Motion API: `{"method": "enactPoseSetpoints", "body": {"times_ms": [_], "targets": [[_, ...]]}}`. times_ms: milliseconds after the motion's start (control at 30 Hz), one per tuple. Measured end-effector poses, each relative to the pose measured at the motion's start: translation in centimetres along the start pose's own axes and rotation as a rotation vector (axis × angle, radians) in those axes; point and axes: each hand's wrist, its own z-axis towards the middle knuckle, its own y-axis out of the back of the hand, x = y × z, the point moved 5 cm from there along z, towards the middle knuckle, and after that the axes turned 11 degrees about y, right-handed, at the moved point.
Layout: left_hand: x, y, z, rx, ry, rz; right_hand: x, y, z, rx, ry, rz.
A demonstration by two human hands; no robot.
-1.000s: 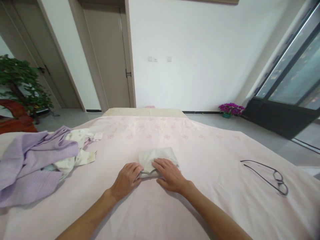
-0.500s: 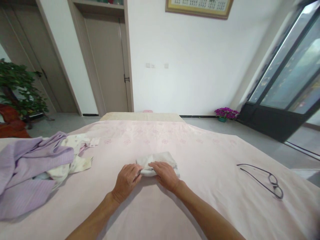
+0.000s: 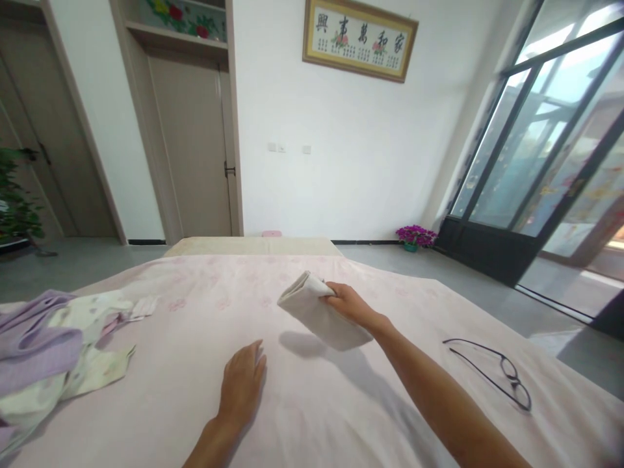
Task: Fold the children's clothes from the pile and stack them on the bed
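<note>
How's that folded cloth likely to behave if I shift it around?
The folded cloth is probably light: the right hand alone holds it up by one edge. It seems fairly stiff while folded, drooping little. The layers visible at its end suggest it might open if loosened.

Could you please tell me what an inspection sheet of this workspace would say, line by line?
Surface: pink patterned cover, lightly wrinkled towards the right.
Job's things: one folded pale cloth, raised off the cover and tilted, its shadow below.
Clutter: heaped purple garment and pale printed garment at left; glasses at right, arms unfolded.
Hands: right hand has its grip on the cloth's edge; left hand holds nothing, contact with the cover unclear.
Cables: nothing seen.
Surroundings: framed picture on the wall; purple flowers on the floor.
</note>
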Motion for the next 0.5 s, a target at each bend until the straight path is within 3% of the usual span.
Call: {"method": "enactPoseSetpoints", "body": {"times_ms": [167, 267, 367, 500], "targets": [[-0.5, -1.2, -0.4, 0.07, -0.116, 0.149, -6.7, 5.1, 2.8, 0.022, -0.201, -0.556], [0.0, -1.8, -0.3, 0.05, -0.154, 0.193, -9.7, 7.2, 4.5, 0.013, -0.287, -0.702], [0.8, -2.6, -0.1, 0.015, -0.182, 0.227, -12.1, 7.7, 5.7, 0.014, -0.298, -0.749], [1.6, -3.3, 0.1, -0.051, -0.224, 0.242, -14.6, 6.6, 6.2, 0.034, -0.27, -0.794]]}}
